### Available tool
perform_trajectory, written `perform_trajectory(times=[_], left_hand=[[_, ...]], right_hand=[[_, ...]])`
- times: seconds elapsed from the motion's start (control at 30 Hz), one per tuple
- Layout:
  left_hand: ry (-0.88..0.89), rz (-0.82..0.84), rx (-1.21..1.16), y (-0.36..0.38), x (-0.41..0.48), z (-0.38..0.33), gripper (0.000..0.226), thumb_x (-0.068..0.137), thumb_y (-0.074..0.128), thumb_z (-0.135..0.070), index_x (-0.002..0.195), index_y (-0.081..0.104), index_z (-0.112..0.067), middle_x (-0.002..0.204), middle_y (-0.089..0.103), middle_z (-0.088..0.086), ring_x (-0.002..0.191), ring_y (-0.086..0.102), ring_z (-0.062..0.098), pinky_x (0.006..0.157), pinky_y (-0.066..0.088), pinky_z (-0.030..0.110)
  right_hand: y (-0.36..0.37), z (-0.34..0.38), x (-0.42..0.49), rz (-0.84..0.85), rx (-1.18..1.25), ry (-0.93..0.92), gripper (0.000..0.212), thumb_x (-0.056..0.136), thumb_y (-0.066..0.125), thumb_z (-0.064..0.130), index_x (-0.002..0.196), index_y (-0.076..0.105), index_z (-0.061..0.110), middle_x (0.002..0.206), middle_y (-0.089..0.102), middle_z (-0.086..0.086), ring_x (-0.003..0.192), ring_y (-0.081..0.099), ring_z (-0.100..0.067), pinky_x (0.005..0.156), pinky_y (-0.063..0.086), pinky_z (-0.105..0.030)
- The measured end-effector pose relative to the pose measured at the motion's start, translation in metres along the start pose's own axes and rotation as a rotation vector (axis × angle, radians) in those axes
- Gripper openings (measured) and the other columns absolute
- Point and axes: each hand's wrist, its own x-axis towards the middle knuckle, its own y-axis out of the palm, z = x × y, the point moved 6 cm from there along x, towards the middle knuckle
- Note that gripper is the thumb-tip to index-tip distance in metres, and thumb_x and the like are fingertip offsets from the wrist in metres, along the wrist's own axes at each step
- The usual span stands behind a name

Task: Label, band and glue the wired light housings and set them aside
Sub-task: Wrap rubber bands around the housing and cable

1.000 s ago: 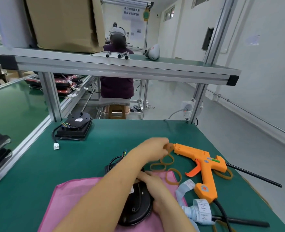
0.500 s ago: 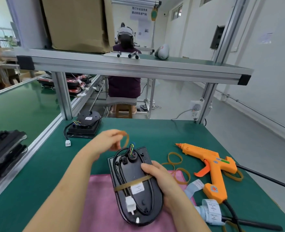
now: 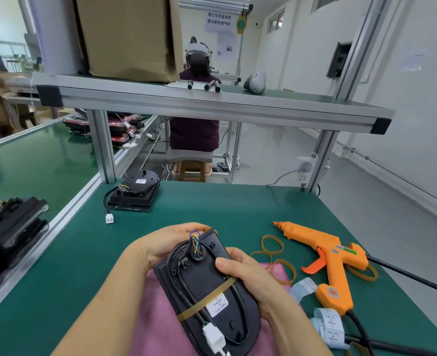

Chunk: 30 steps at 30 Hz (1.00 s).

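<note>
Two hands hold one black light housing [image 3: 207, 283] tilted above a pink cloth [image 3: 155, 335] at the six o'clock edge of the green table [image 3: 238, 206]. The left hand [image 3: 168, 242] is curled round the housing's twelve o'clock end, fingers beside the coloured wires [image 3: 195, 240]. The right hand [image 3: 250, 276] clasps the three o'clock edge, thumb pressed on the back face, the other fingers hidden beneath. One rubber band [image 3: 207, 301] runs slantwise across the housing's back, over the looped black cable and beside a white label [image 3: 218, 305]. A white connector [image 3: 213, 337] lies against the six o'clock end.

Loose rubber bands [image 3: 272, 245] lie on the table at two o'clock from the housing. Just past them an orange glue gun [image 3: 333, 263] lies on its side, nozzle toward eleven o'clock. A strip of printed labels [image 3: 327, 327] lies at four o'clock, beside the gun's cord. At eleven o'clock, well apart, a second housing [image 3: 135, 194] sits on the table, its cable and plug trailing toward seven o'clock. More black housings [image 3: 9, 227] are stacked at nine o'clock on the neighbouring bench.
</note>
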Motion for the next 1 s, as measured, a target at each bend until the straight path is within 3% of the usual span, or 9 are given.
perform_trajectory(times=[0.1,0.27,0.4,0.53,0.63,0.8,0.9,1.0], left_hand=[[-0.023,0.022,-0.008,0.000,-0.001,0.002,0.025,0.094,0.052,-0.009,0.116,0.062,-0.005,0.102,0.070,0.015,0.084,0.069,0.023,0.073,0.058,0.033],[-0.023,0.100,0.000,0.012,-0.004,0.002,0.027,0.092,0.052,-0.001,0.112,0.067,-0.010,0.102,0.070,0.014,0.081,0.070,0.024,0.068,0.058,0.033],[-0.019,0.085,0.013,0.014,-0.005,0.001,0.028,0.096,0.044,0.002,0.117,0.061,-0.005,0.093,0.072,0.012,0.078,0.070,0.023,0.066,0.058,0.032],[-0.034,0.066,0.047,0.014,-0.005,0.001,0.025,0.091,0.053,-0.005,0.115,0.062,-0.005,0.094,0.072,0.011,0.080,0.070,0.021,0.068,0.058,0.031],[-0.062,0.044,0.103,0.011,-0.006,0.004,0.031,0.084,0.060,-0.015,0.113,0.064,-0.006,0.097,0.071,0.013,0.082,0.068,0.022,0.073,0.057,0.033],[-0.051,0.017,0.121,0.009,-0.007,0.003,0.038,0.081,0.067,-0.012,0.118,0.064,-0.005,0.109,0.070,0.015,0.090,0.069,0.024,0.079,0.058,0.033],[-0.053,-0.009,0.125,0.008,-0.007,0.002,0.041,0.077,0.065,-0.015,0.115,0.065,-0.002,0.105,0.071,0.016,0.084,0.070,0.022,0.072,0.058,0.031],[-0.054,-0.029,0.130,0.007,-0.006,0.004,0.029,0.086,0.060,-0.009,0.113,0.065,0.000,0.095,0.071,0.015,0.077,0.069,0.022,0.069,0.058,0.030]], right_hand=[[-0.001,0.003,-0.001,0.001,-0.017,0.005,0.070,0.050,0.083,0.029,0.110,0.054,0.005,0.090,0.072,-0.011,0.072,0.068,-0.023,0.064,0.056,-0.032],[0.006,0.006,-0.003,0.095,-0.039,0.029,0.087,0.054,0.081,0.025,0.132,0.045,0.009,0.104,0.073,-0.011,0.087,0.069,-0.027,0.076,0.058,-0.036],[0.004,0.006,-0.007,0.098,-0.041,0.052,0.073,0.054,0.082,0.025,0.116,0.051,0.006,0.089,0.075,-0.007,0.074,0.071,-0.021,0.064,0.056,-0.030],[0.001,0.006,-0.009,0.075,-0.074,0.064,0.054,0.061,0.078,0.022,0.105,0.050,0.006,0.080,0.073,-0.005,0.066,0.069,-0.018,0.060,0.055,-0.028],[-0.001,0.007,-0.009,0.040,-0.086,0.061,0.065,0.052,0.082,0.029,0.103,0.048,0.008,0.078,0.071,-0.005,0.064,0.067,-0.018,0.059,0.055,-0.029],[0.000,0.005,-0.008,0.022,-0.060,0.067,0.090,0.056,0.081,0.025,0.134,0.039,0.011,0.102,0.071,-0.014,0.080,0.069,-0.027,0.071,0.057,-0.036],[-0.001,0.003,-0.008,0.003,-0.058,0.075,0.092,0.060,0.079,0.024,0.139,0.036,0.010,0.111,0.069,-0.017,0.082,0.071,-0.026,0.071,0.057,-0.034],[0.000,0.002,-0.008,0.005,-0.056,0.072,0.093,0.060,0.080,0.023,0.141,0.036,0.011,0.108,0.071,-0.012,0.084,0.071,-0.025,0.069,0.057,-0.032]])
